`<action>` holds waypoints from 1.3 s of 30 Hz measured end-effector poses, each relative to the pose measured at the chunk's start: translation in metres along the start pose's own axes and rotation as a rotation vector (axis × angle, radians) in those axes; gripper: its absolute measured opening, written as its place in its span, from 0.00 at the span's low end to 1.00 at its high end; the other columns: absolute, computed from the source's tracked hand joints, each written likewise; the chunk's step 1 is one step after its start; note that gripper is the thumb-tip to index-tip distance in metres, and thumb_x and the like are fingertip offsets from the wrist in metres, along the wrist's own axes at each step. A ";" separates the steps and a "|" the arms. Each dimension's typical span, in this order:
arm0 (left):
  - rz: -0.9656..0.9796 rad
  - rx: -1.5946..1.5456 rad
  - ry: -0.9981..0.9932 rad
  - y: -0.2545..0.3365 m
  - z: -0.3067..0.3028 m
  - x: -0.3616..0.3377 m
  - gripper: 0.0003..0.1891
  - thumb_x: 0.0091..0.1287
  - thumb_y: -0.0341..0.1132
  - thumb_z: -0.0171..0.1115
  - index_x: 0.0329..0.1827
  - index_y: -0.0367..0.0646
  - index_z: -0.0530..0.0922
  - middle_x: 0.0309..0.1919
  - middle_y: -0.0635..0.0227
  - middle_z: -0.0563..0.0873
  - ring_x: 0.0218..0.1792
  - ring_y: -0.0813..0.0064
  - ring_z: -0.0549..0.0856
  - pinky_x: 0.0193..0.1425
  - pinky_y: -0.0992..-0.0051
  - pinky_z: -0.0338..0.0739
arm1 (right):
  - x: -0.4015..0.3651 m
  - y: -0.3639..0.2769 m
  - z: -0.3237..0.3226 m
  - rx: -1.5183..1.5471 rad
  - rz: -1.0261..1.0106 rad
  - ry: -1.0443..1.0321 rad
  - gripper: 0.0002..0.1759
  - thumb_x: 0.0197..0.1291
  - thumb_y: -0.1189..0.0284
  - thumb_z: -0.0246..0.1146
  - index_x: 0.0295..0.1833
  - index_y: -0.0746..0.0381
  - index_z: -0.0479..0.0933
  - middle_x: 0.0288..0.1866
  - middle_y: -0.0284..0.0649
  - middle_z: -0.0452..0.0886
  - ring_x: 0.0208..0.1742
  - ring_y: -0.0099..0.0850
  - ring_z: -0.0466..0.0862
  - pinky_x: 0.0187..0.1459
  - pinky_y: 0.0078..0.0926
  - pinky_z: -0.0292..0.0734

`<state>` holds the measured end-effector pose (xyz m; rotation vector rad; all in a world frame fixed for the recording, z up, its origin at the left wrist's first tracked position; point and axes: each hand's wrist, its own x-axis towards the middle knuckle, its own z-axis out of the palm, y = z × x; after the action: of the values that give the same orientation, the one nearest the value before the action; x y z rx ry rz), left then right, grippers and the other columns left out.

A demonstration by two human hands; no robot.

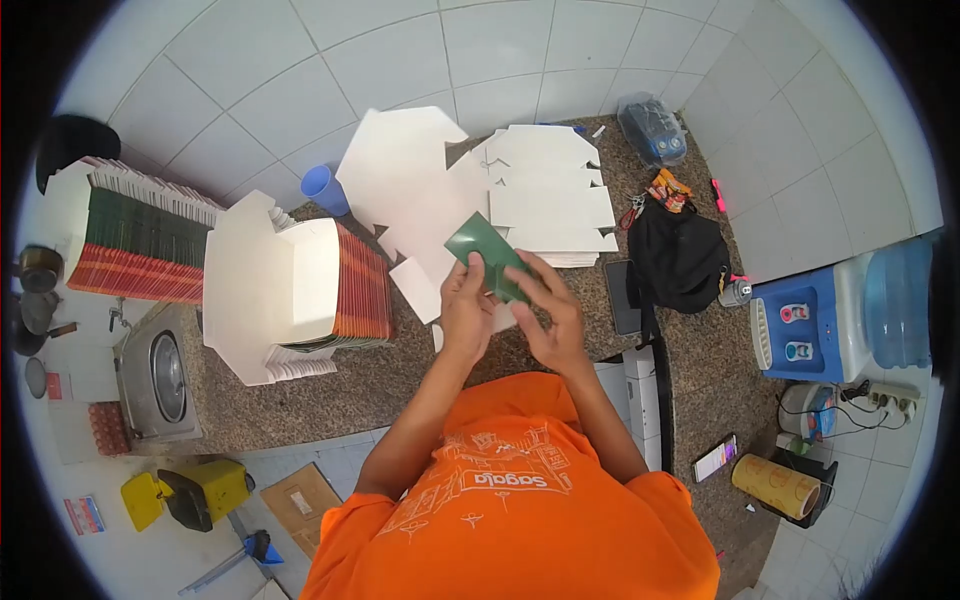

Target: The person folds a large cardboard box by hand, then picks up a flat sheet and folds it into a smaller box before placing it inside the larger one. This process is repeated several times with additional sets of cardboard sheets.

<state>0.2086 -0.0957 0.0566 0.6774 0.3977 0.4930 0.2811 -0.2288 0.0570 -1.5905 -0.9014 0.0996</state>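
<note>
A green cardboard piece (480, 240) is held up over the counter, tilted, with a pale edge showing below it. My left hand (466, 312) grips its lower left side, thumb lying on the green face. My right hand (550, 312) is at its lower right end, fingers bent over the card and slightly blurred. Behind it lies a flat white box blank (400, 160), unfolded on the counter. To its right is a stack of white box blanks (545, 200). On the left stand nested folded cartons (360, 285) with red and green printed sides.
A longer row of nested cartons (140, 230) lies farther left, near the sink (168, 375). A blue cup (322, 188) stands by the wall. To the right are a dark phone (622, 298), a black bag (680, 250) and a blue water dispenser (800, 325).
</note>
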 end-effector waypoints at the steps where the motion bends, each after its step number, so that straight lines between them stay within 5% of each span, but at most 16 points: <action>1: 0.012 0.015 0.010 0.006 0.001 0.002 0.16 0.84 0.42 0.56 0.65 0.43 0.76 0.55 0.68 0.86 0.55 0.75 0.86 0.58 0.70 0.83 | 0.000 -0.005 -0.003 -0.016 -0.073 -0.075 0.27 0.61 0.79 0.71 0.68 0.60 0.83 0.79 0.56 0.71 0.77 0.53 0.75 0.70 0.44 0.78; 4: -0.010 -0.025 -0.032 0.006 0.005 -0.006 0.14 0.84 0.42 0.56 0.63 0.44 0.77 0.55 0.69 0.85 0.56 0.74 0.85 0.60 0.71 0.82 | -0.003 -0.007 0.007 -0.043 -0.134 -0.113 0.26 0.62 0.80 0.70 0.67 0.61 0.84 0.81 0.58 0.68 0.77 0.54 0.75 0.68 0.41 0.80; 10: 0.070 0.052 -0.030 -0.019 0.008 -0.015 0.13 0.86 0.40 0.53 0.58 0.41 0.81 0.52 0.71 0.86 0.48 0.83 0.83 0.54 0.77 0.79 | -0.004 0.012 0.031 -0.024 0.043 0.227 0.21 0.68 0.78 0.67 0.66 0.62 0.85 0.80 0.57 0.70 0.69 0.46 0.83 0.60 0.33 0.83; 12: 0.272 0.647 -0.061 -0.008 -0.001 -0.012 0.17 0.86 0.39 0.52 0.61 0.34 0.81 0.42 0.74 0.86 0.40 0.88 0.81 0.45 0.81 0.77 | 0.003 0.021 0.019 -0.012 -0.147 0.152 0.17 0.73 0.73 0.64 0.63 0.64 0.86 0.62 0.49 0.81 0.51 0.35 0.87 0.51 0.26 0.82; 13: 0.228 0.620 -0.065 0.007 0.010 -0.019 0.16 0.86 0.36 0.52 0.61 0.33 0.81 0.39 0.75 0.86 0.38 0.90 0.80 0.41 0.82 0.75 | 0.005 0.014 0.016 -0.010 -0.143 0.152 0.17 0.73 0.73 0.64 0.63 0.64 0.86 0.62 0.49 0.81 0.51 0.35 0.87 0.51 0.26 0.82; 15: 0.134 0.674 -0.122 0.013 -0.005 -0.026 0.16 0.85 0.35 0.52 0.62 0.33 0.81 0.39 0.75 0.86 0.39 0.90 0.80 0.41 0.83 0.75 | 0.007 -0.002 0.007 0.585 0.344 0.301 0.15 0.75 0.68 0.63 0.59 0.63 0.87 0.44 0.38 0.78 0.38 0.27 0.80 0.44 0.24 0.79; 16: 0.044 0.723 -0.179 0.018 -0.011 -0.030 0.15 0.85 0.33 0.52 0.62 0.33 0.81 0.39 0.74 0.87 0.40 0.91 0.80 0.41 0.83 0.75 | 0.008 0.002 0.004 0.581 0.350 0.306 0.15 0.75 0.68 0.63 0.59 0.63 0.87 0.44 0.38 0.78 0.38 0.27 0.80 0.44 0.24 0.79; 18: -0.052 0.741 -0.194 0.026 -0.020 -0.036 0.14 0.84 0.31 0.52 0.62 0.33 0.82 0.39 0.73 0.88 0.39 0.89 0.81 0.41 0.81 0.76 | 0.013 0.017 -0.005 -0.054 0.187 0.220 0.14 0.74 0.67 0.65 0.57 0.62 0.87 0.38 0.33 0.74 0.34 0.24 0.75 0.39 0.26 0.74; 20: -0.088 0.892 -0.254 0.028 -0.030 -0.039 0.14 0.84 0.32 0.52 0.63 0.34 0.80 0.39 0.73 0.88 0.38 0.89 0.82 0.44 0.81 0.76 | 0.001 0.029 -0.018 -0.066 0.347 0.055 0.15 0.71 0.65 0.70 0.55 0.63 0.87 0.38 0.32 0.75 0.35 0.25 0.74 0.38 0.26 0.71; 23: -0.236 1.129 -0.133 0.037 -0.020 -0.047 0.16 0.84 0.29 0.50 0.71 0.39 0.74 0.36 0.71 0.88 0.35 0.88 0.82 0.41 0.80 0.76 | 0.005 0.008 -0.030 0.213 0.411 -0.514 0.13 0.63 0.68 0.77 0.50 0.62 0.89 0.36 0.28 0.70 0.35 0.21 0.73 0.36 0.23 0.67; 26: -0.167 1.094 -0.216 0.036 -0.018 -0.043 0.23 0.79 0.26 0.52 0.76 0.46 0.69 0.26 0.68 0.84 0.30 0.83 0.81 0.39 0.73 0.75 | 0.008 0.003 -0.030 0.078 0.305 -0.418 0.12 0.61 0.69 0.78 0.48 0.60 0.89 0.36 0.28 0.71 0.33 0.20 0.70 0.34 0.23 0.65; 27: -0.164 1.092 -0.217 0.035 -0.019 -0.041 0.23 0.79 0.26 0.52 0.76 0.46 0.69 0.26 0.68 0.84 0.30 0.83 0.81 0.39 0.73 0.75 | 0.007 0.004 -0.022 0.000 0.305 -0.215 0.11 0.60 0.71 0.78 0.47 0.59 0.89 0.36 0.29 0.72 0.31 0.20 0.69 0.33 0.23 0.64; 32: -0.139 0.924 -0.291 0.047 -0.011 -0.041 0.24 0.81 0.27 0.51 0.78 0.44 0.64 0.30 0.70 0.86 0.29 0.89 0.80 0.35 0.83 0.71 | 0.007 -0.015 -0.020 0.120 0.317 -0.365 0.08 0.60 0.73 0.77 0.45 0.61 0.88 0.34 0.29 0.70 0.29 0.21 0.68 0.31 0.24 0.62; 34: -0.113 0.936 -0.299 0.048 -0.006 -0.037 0.23 0.81 0.27 0.51 0.78 0.44 0.64 0.30 0.71 0.85 0.29 0.89 0.80 0.34 0.84 0.71 | 0.005 -0.016 -0.012 -0.110 0.322 -0.043 0.08 0.60 0.74 0.76 0.44 0.60 0.87 0.35 0.33 0.74 0.30 0.24 0.73 0.31 0.26 0.66; 37: -0.072 0.999 -0.325 0.049 -0.011 -0.030 0.22 0.81 0.27 0.51 0.77 0.44 0.64 0.29 0.71 0.85 0.28 0.91 0.80 0.33 0.84 0.70 | 0.002 -0.020 -0.004 -0.205 0.199 0.039 0.08 0.60 0.74 0.76 0.45 0.60 0.87 0.35 0.35 0.73 0.29 0.24 0.73 0.30 0.28 0.67; 39: -0.071 1.050 -0.343 0.048 -0.019 -0.029 0.22 0.81 0.26 0.51 0.76 0.44 0.64 0.29 0.71 0.85 0.28 0.91 0.80 0.32 0.84 0.70 | 0.005 -0.018 -0.014 -0.090 0.235 -0.128 0.09 0.60 0.75 0.76 0.46 0.60 0.87 0.34 0.34 0.72 0.28 0.23 0.72 0.31 0.26 0.66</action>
<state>0.1611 -0.0699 0.0804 1.7269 0.3360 0.0527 0.2831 -0.2384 0.0786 -1.7856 -0.8227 0.3336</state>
